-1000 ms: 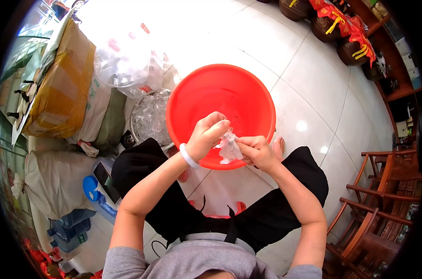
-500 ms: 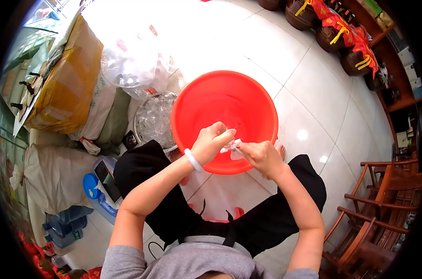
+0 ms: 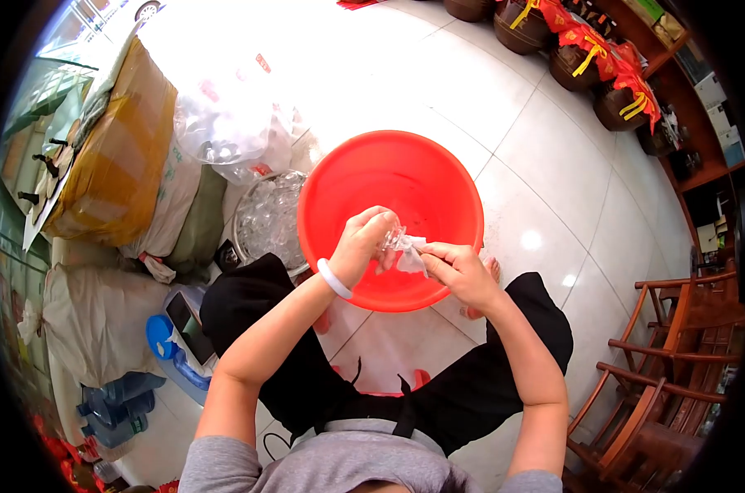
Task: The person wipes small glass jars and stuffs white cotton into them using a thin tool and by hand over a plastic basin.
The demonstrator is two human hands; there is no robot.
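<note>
Over the near part of a red tub (image 3: 389, 152), my left hand (image 3: 366, 245) is closed around a small clear glass piece (image 3: 395, 238). My right hand (image 3: 457, 267) pinches a white cloth or tissue (image 3: 411, 258), which touches the near end of the glass piece and hangs down loosely. The exact shape of the piece is partly hidden by my fingers. Left of the tub, a round basin (image 3: 269, 218) holds several clear glass-like pieces.
Clear plastic bags (image 3: 228, 123) lie beyond the basin. A taped carton (image 3: 117, 152) and sacks (image 3: 101, 324) stand at the left, with a phone (image 3: 189, 327) near my knee. Wooden chairs (image 3: 668, 357) are at the right, dark jars (image 3: 574, 66) at the upper right.
My left hand has turned a little and more of the glass piece shows. The cloth, bunched half a second ago, hangs lower again in my right hand. The view has shifted slightly.
</note>
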